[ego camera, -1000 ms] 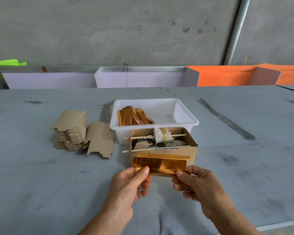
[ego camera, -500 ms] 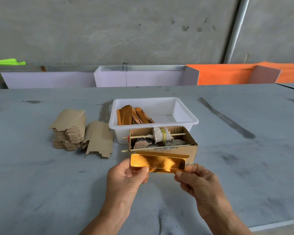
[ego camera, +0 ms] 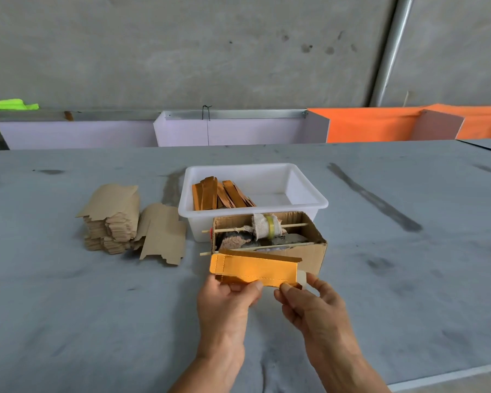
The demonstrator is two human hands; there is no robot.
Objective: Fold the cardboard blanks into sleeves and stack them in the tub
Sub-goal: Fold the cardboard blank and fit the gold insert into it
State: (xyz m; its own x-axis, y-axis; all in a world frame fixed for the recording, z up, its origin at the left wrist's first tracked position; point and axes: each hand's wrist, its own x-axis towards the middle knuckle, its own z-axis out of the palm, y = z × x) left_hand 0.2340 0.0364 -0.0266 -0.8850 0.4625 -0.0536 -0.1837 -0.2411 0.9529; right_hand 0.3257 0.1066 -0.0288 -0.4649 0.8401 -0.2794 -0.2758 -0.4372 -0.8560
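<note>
A shiny gold cardboard blank point(ego camera: 255, 269), partly folded along its dotted creases, is held up in front of me. My left hand point(ego camera: 224, 303) pinches its lower left edge with thumb and fingers. My right hand point(ego camera: 312, 307) pinches its lower right corner. Behind it a white plastic tub point(ego camera: 309, 194) holds several folded gold sleeves point(ego camera: 219, 194) leaning at its left side. A stack of brown flat blanks point(ego camera: 111, 219) lies on the grey table to the left, with one loose blank point(ego camera: 162, 236) leaning against it.
A small open cardboard box point(ego camera: 315, 251) stands right in front of the tub, with two thin sticks across it, a cloth roll and rags inside. White and orange boards line the table's far edge. A metal pipe runs up the concrete wall.
The blank has been turned and its gold face now lies flatter toward me, with a top flap standing up. My right hand's pinch shifted inward along the bottom edge.
</note>
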